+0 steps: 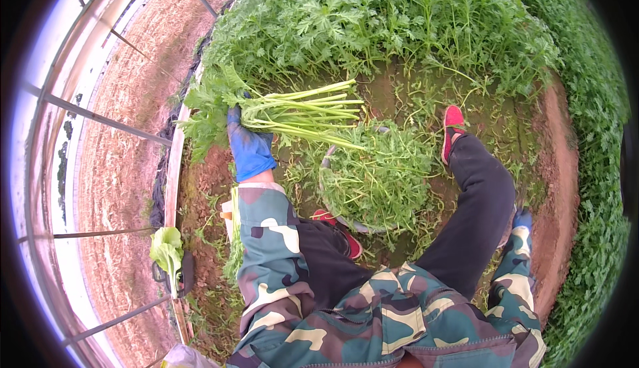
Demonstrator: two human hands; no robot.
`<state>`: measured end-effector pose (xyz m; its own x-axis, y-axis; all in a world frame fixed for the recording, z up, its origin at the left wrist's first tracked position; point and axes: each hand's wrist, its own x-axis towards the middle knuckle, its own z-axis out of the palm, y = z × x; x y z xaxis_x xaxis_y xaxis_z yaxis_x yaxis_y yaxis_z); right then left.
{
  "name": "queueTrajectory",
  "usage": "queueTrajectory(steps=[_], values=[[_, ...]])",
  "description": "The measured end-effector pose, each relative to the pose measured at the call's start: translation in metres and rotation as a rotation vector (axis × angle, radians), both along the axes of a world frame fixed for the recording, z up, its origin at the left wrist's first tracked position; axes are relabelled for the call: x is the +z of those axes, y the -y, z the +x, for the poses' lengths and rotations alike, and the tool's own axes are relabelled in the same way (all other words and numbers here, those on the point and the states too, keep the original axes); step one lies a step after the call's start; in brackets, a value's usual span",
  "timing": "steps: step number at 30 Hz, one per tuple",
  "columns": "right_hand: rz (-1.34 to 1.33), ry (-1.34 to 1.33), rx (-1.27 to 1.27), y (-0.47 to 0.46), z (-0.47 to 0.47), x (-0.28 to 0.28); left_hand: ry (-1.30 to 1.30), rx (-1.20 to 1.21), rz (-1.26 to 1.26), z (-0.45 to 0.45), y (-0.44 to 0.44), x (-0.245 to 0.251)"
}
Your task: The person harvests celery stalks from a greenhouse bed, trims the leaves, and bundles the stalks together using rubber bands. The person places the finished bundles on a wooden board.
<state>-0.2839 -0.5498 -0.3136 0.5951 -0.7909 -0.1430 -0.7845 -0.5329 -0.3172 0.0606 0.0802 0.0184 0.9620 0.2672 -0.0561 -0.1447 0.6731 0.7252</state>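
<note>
My left hand [246,136], in a blue glove, grips a bunch of leafy greens [304,111] around its upper stems. Its leaves spread to the left and the pale cut stems point right. Below the stem ends stands a round basin [327,161], heaped with loose green trimmings [382,183]. My right hand [522,218], also blue-gloved, is low beside my right knee, small and partly hidden. Something dark and thin shows just beyond its fingers, too unclear to name, so whether it holds anything does not show.
Dense feathery-leaved green plants [389,13] grow ahead and along the right. My red shoes [453,123] flank the basin on littered soil. At left are a greenhouse frame [107,118], a pale leafy vegetable [167,250] on a dark object, and a plastic bag [187,357].
</note>
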Motion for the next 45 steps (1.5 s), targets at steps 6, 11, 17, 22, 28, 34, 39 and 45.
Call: queueTrajectory(steps=[6, 11, 17, 22, 28, 34, 39, 45], values=[[0.016, -0.441, -0.353, -0.017, -0.015, -0.045, -0.02, -0.016, -0.068, -0.006, 0.011, -0.001], [-0.207, 0.742, 0.079, -0.005, 0.091, 0.104, -0.052, -0.133, -0.22, -0.005, 0.025, -0.003], [0.728, 0.849, 0.874, -0.268, 0.178, 0.323, 0.009, -0.132, -0.213, -0.014, 0.046, 0.002], [1.093, 0.527, 0.675, -0.353, 0.236, 0.266, 0.064, -0.166, -0.092, -0.023, 0.067, 0.004], [1.535, 0.56, 0.46, -0.391, 0.244, 0.281, 0.077, -0.178, -0.052, -0.035, 0.065, -0.004], [1.515, 0.778, 0.359, -0.415, 0.249, 0.284, 0.069, -0.178, -0.041, -0.041, 0.066, -0.008], [1.519, 0.767, 0.442, -0.418, 0.254, 0.278, 0.078, -0.151, -0.001, -0.046, 0.069, -0.008], [1.483, 0.804, 0.124, -0.372, 0.257, 0.22, 0.082, -0.07, -0.005, -0.035, 0.046, 0.001]])
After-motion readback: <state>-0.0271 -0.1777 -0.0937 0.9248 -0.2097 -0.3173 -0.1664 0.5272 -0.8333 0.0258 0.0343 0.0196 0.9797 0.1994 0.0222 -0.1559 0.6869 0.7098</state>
